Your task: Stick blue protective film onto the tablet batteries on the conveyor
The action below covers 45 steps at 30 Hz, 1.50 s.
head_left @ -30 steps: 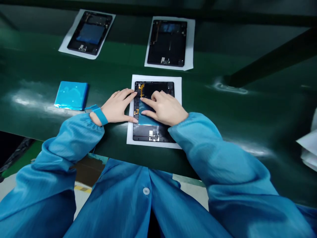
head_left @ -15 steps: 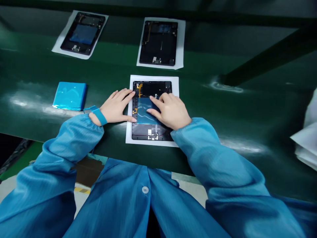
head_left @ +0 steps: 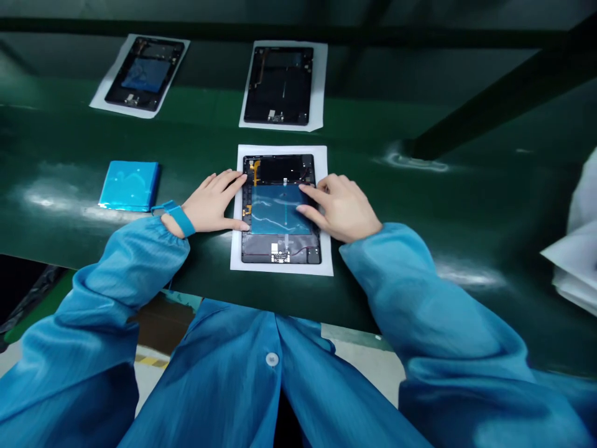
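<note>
Open-palmed left hand (head_left: 209,202), right hand (head_left: 347,208) touch tablet (head_left: 282,169) on green belt (head_left: 420,205).

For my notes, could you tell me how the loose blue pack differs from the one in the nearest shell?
The loose pack lies on the green belt, untouched; the seated pack sits inside the nearest shell, with the right hand touching its edge. Both are glossy blue rectangles.

Three open tablet shells (head_left: 280,167) (head_left: 132,99) (head_left: 278,84) on the surface (head_left: 420,205). Three white sheets (head_left: 280,269) (head_left: 97,104) (head_left: 318,87), one under each. Three blue packs (head_left: 128,185) (head_left: 280,208) (head_left: 140,74): one loose, two seated in shells. Two hands (head_left: 212,205) (head_left: 347,208). One wristband (head_left: 175,214).
</note>
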Available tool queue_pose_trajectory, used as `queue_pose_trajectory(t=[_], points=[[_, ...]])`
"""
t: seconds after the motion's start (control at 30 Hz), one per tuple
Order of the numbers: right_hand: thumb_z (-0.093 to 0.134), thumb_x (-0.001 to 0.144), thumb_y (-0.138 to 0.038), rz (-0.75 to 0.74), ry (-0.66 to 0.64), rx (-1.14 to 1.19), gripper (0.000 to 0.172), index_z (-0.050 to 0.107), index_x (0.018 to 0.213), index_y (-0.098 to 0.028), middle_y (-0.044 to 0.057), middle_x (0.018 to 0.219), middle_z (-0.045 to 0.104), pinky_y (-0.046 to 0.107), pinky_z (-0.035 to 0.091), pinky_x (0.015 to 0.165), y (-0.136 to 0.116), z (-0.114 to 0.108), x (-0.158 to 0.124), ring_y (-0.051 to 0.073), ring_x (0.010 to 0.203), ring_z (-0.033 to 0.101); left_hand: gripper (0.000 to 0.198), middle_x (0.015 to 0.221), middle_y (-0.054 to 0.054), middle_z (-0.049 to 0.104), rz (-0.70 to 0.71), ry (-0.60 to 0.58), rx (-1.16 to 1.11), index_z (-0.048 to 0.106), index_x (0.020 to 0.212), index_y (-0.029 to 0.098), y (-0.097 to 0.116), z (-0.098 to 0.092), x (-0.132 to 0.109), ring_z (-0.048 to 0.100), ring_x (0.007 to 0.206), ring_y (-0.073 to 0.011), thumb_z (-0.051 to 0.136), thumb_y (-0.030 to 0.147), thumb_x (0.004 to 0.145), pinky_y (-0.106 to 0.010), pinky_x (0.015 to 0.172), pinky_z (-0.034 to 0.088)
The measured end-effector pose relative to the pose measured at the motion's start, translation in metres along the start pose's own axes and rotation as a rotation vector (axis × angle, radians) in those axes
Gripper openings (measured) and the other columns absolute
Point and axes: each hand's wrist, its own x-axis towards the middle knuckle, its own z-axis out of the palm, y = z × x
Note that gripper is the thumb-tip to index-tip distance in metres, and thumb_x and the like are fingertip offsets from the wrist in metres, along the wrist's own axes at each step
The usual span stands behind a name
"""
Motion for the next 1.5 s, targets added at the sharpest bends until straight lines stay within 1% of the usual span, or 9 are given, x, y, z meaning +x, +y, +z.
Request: queue_pose_trajectory(t=[0.33,0.43,0.53,0.73,0.97,1.13,1.23,1.33,1.5], points=[[0.051,0.097,-0.062,-0.386,-0.016,0.136,0.056,0.077,0.119,-0.017,0.012,0.094,0.064,0.036,0.042,0.071,0.006,-0.020,-0.038,0.022,0.082,0.054,0.116,0.158,-0.026,0.039,-0.002,-0.070,0.136,0.031,0.158,0.006,0.006,-0.018,0.006,0.041,0.144,-0.0422,0.056,0.086,0.078,-0.056,0.118,0.037],[0.056,0.099,-0.048,-0.274,0.117,0.307,0.040,0.077,0.113,-0.017,0.010,0.093,0.067,0.035,0.049,0.075,0.002,-0.014,-0.047,0.020,0.082,0.059,0.077,0.138,-0.016,0.060,-0.097,-0.125,0.206,0.057,0.140,0.013,0.016,-0.037,0.030,0.059,0.124,-0.0352,0.057,0.071,0.089,-0.048,0.106,0.047],[0.057,0.100,-0.036,-0.071,0.247,0.437,0.033,0.071,0.122,-0.015,0.010,0.097,0.069,0.034,0.054,0.081,-0.002,0.000,-0.050,0.020,0.088,0.064,0.039,0.126,-0.012,0.066,-0.207,-0.002,0.240,0.068,0.122,0.017,0.023,-0.044,0.070,0.061,0.120,-0.0310,0.054,0.045,0.099,-0.045,0.103,0.046],[0.057,0.099,-0.040,0.034,0.196,0.303,0.041,0.065,0.130,-0.015,0.012,0.103,0.068,0.044,0.055,0.085,-0.010,0.018,-0.051,0.027,0.095,0.063,0.035,0.131,-0.016,0.063,-0.206,0.051,0.224,0.062,0.127,0.012,0.020,-0.026,0.133,0.057,0.125,-0.0327,0.057,0.031,0.098,-0.044,0.103,0.045],[0.063,0.095,-0.040,0.159,0.220,0.425,0.049,0.057,0.139,-0.020,0.014,0.120,0.059,0.046,0.055,0.097,-0.016,0.025,-0.051,0.028,0.111,0.062,0.024,0.106,-0.012,0.069,-0.124,0.011,0.250,0.066,0.110,0.014,0.009,-0.020,0.137,0.066,0.098,-0.0242,0.046,0.026,0.102,-0.034,0.085,0.049],[0.068,0.089,-0.047,0.318,0.269,0.498,0.068,0.049,0.147,-0.018,0.017,0.135,0.054,0.047,0.055,0.100,-0.022,0.027,-0.053,0.031,0.118,0.061,0.022,0.109,-0.014,0.067,-0.089,0.104,0.261,0.065,0.107,0.015,0.016,-0.021,0.127,0.064,0.101,-0.0260,0.045,0.022,0.101,-0.036,0.086,0.048],[0.069,0.085,-0.052,0.488,0.233,0.607,0.078,0.046,0.149,-0.014,0.017,0.125,0.063,0.042,0.059,0.082,-0.020,0.020,-0.053,0.023,0.082,0.066,0.024,0.096,-0.010,0.068,-0.088,0.198,0.215,0.061,0.110,0.016,0.023,-0.032,0.119,0.066,0.085,-0.0225,0.039,0.025,0.105,-0.033,0.075,0.048],[0.057,0.092,-0.055,0.486,0.129,0.749,0.045,0.069,0.111,-0.016,0.003,0.078,0.066,0.030,0.050,0.060,-0.016,0.010,-0.044,0.015,0.058,0.055,0.027,0.100,-0.010,0.067,-0.076,0.329,0.178,0.057,0.112,0.016,0.023,-0.054,0.117,0.066,0.091,-0.0216,0.033,0.028,0.108,-0.032,0.079,0.049],[0.044,0.096,-0.057,0.506,0.247,0.695,0.048,0.058,0.071,-0.019,-0.001,0.060,0.051,0.027,0.037,0.059,0.011,0.003,0.007,0.013,0.058,0.046,0.023,0.113,-0.010,0.066,-0.157,0.662,0.058,0.055,0.118,0.017,-0.019,-0.095,0.136,0.064,0.104,-0.0196,0.044,0.032,0.105,-0.031,0.095,0.049]])
